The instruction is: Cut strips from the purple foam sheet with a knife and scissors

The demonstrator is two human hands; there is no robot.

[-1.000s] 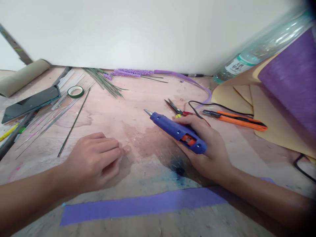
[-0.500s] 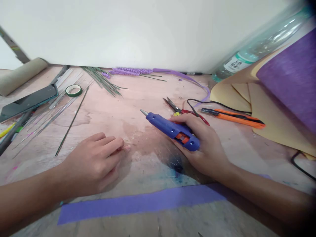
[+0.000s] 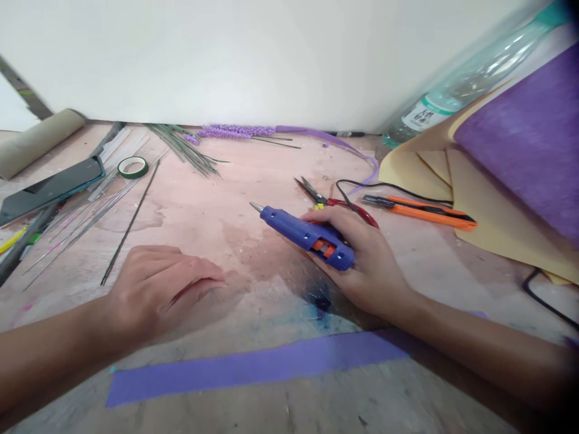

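Note:
My right hand (image 3: 366,265) grips a blue glue gun (image 3: 302,234) with an orange trigger, its metal nozzle pointing left just above the wooden table (image 3: 235,205). My left hand (image 3: 158,286) rests palm down on the table to the left, fingers together and slightly curled, holding nothing I can see. A long purple strip (image 3: 253,366) lies flat on the table in front of both forearms. A thin green wire stem (image 3: 129,226) lies just beyond my left hand.
Red-handled scissors (image 3: 330,199), an orange utility knife (image 3: 423,211) and a black cord (image 3: 389,188) lie behind the glue gun. Tan paper (image 3: 493,211), purple fabric (image 3: 529,144) and a plastic bottle (image 3: 456,90) fill the right. Green tape roll (image 3: 132,167), wires, phone (image 3: 49,188) and purple flower sprigs (image 3: 235,131) sit left and back.
My left hand has flattened and drawn back slightly to the left. My right hand has shifted the glue gun a little left and away.

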